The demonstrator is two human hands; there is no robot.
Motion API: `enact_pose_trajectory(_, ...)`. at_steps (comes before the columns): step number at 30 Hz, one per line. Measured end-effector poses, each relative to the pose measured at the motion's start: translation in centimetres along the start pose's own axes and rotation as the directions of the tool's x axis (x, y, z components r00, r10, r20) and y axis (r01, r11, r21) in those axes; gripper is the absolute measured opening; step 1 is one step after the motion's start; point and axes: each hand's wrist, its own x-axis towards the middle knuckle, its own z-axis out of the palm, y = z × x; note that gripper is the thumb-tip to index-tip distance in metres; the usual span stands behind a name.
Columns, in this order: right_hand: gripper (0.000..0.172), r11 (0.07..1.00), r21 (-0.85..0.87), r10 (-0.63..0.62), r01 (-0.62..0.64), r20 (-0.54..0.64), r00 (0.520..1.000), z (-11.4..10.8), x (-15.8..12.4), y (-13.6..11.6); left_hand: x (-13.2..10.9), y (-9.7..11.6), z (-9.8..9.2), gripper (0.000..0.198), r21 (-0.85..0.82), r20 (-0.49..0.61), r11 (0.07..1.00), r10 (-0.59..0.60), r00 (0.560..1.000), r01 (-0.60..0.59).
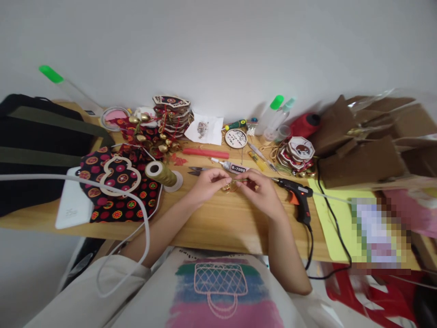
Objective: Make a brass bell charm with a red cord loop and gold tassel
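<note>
Gold-toned small pc (226,186) is up btwn both hands, over the front-mid part of the wooden tbl (221,225), w/ a thin strand (241,179) running by it twd the R side. Too small to tell exact shape. L hand (214,182): thumb & index pinched tog. at the pc, other fingers curled in behind. R hand (257,189): thumb & index pinching the strand, rest bent; can't tell if hidden fingertips touch anything else.

Just behind the hands: B-7000 glue tube (238,168), lying flat, nozzle to the L. Dark-bladed tool (197,171) pokes out beside the L hand, rest covered. Farther back, a red strip (205,153), plus a round wooden tag (236,138) w/ dark print. White paper (211,130) w/ a small heap of bits lies nr the wall, screwdriver (235,125) next to it.

R of the R hand: black glue gun (301,200), red light on, its cable off the tbl's front edge; yellow sheet (329,223) beyond it. Stacked decorated pcs (301,148) behind that, then brown cardboard boxes (362,161).

L side: olive thread spool (159,175), tilted; patterned fabric (118,207) w/ a gourd-shaped frame (135,182) on top, white slab (73,207) partly under it. Far L, a black bag (41,141).
</note>
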Motion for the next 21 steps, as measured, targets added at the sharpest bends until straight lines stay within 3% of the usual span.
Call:
enact_pose_trajectory(6,0.021,0.973,0.186,0.143,-0.138,-0.013,0.99,0.9,-0.1,0.0,-0.1,-0.1,0.1,0.014,0.055,0.014,0.998,0.017,1.0,-0.017)
enact_pose_trajectory(14,0.019,0.954,0.236,0.198,-0.184,-0.037,0.979,1.5,0.1,0.1,-0.4,0.2,0.5,0.01,0.232,0.058,0.97,0.054,0.997,-0.066)
enact_pose_trajectory(21,0.036,0.888,0.392,0.234,-0.24,0.065,0.97,1.2,0.3,-0.1,-0.5,0.5,0.3,0.023,0.043,0.09,0.999,-0.03,0.995,0.026)
